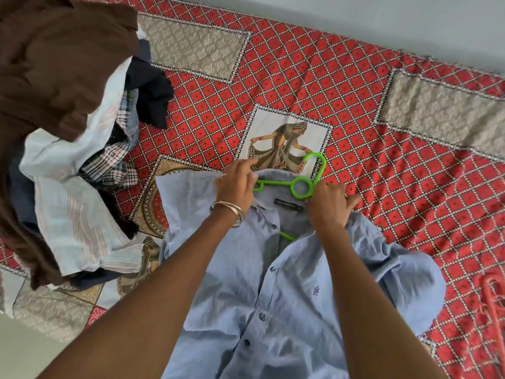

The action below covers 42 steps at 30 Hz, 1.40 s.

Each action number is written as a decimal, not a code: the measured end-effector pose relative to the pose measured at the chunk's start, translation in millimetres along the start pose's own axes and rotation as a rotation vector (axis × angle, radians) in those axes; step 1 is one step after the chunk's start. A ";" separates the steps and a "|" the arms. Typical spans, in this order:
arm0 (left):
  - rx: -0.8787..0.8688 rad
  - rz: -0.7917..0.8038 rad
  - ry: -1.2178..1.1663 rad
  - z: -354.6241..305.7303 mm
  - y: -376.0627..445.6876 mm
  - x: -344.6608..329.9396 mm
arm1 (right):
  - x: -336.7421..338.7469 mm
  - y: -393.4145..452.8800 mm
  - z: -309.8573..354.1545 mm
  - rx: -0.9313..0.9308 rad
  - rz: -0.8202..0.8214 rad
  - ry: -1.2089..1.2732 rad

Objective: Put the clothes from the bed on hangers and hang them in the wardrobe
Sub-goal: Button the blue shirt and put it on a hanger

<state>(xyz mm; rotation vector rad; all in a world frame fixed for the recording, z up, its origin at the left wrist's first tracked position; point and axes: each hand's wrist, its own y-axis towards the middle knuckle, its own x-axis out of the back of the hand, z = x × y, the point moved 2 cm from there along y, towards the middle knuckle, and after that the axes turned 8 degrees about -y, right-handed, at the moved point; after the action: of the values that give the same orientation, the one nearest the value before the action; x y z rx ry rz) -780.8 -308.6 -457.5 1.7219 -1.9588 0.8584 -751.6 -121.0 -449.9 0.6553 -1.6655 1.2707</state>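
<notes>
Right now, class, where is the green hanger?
In the head view, the green hanger lies at centre on the bed, tucked inside the collar of the blue shirt, between the left hand and right hand.

Counts: 2 hands in view, left hand and right hand. 1 light blue shirt laid flat on the bed. 1 green hanger at its collar. 1 pink hanger at the right edge, partly cut off. 1 pile of clothes on the left; item count in it can't be told. 2 bangles on the left wrist, maybe more. 1 ring on the left hand.
</notes>
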 end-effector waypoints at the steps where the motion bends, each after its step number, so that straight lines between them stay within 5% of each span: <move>1: 0.031 -0.025 -0.044 7.0 0.7 1.6 | 4.6 5.9 0.7 0.010 0.018 -0.019; 9: -0.045 0.153 0.182 29.1 10.1 14.4 | 29.3 37.3 1.4 0.302 -0.167 -0.175; 14: -0.022 0.380 0.445 17.4 23.4 19.1 | 29.6 45.3 -6.9 0.196 -0.118 0.020; 21: 0.111 -0.042 0.535 -0.8 23.7 5.1 | 16.7 -17.4 -23.9 -0.345 -0.678 0.777; 23: 0.061 -0.105 0.534 -7.8 14.3 -1.0 | 2.8 -40.7 -17.6 -0.395 -0.495 0.904; 27: 0.075 0.102 0.068 -9.5 -17.5 -25.5 | -36.5 -72.6 5.0 -0.418 -0.046 0.782; 42: 0.283 0.097 -0.164 -15.2 -47.5 -54.1 | -51.1 -68.6 13.6 -0.234 -0.105 0.836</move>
<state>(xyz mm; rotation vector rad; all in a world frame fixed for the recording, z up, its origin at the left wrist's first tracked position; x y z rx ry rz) -726.8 -261.0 -472.7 1.9195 -2.1261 1.1057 -676.8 -162.0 -465.0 0.0325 -1.0348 1.0401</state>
